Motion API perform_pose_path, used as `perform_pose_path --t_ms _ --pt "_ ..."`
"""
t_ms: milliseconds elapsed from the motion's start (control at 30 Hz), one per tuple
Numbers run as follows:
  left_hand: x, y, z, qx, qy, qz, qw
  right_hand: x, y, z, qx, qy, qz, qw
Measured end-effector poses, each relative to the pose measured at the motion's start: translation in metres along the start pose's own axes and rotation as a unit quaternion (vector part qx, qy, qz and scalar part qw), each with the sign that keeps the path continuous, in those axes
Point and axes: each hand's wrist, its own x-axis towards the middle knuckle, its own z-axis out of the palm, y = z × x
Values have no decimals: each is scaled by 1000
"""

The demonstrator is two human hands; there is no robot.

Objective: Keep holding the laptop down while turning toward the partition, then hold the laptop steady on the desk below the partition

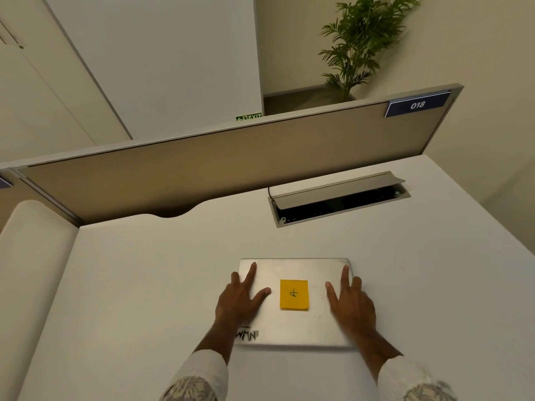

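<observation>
Right now both hands, left hand and right hand, lie flat with straight fingers, gripping nothing, on the closed flat silver metal laptop, either side of the square yellow paper sticky note, equally near.

A white desk fills the lower view, with a curved cut-out in its far edge. Set into its far right part is a cable tray whose grey flap stands propped open over a dark recess. Behind the desk runs a beige divider panel, and a blue plate reading 018 sits at its top right corner. Beyond the panel stands a leafy green potted plant, near a cream wall. A green exit sign peeks just above the panel's top edge.
</observation>
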Motion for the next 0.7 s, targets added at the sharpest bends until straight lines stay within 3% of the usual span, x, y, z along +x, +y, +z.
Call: perform_pose_path --t_ms 333,700 --pt "-2 0 5 14 5 1 1000 -2 8 -1 -45 -5 -47 998" --pt "-7 1 9 19 19 -1 1000 -3 10 -3 -53 -28 -34 998"
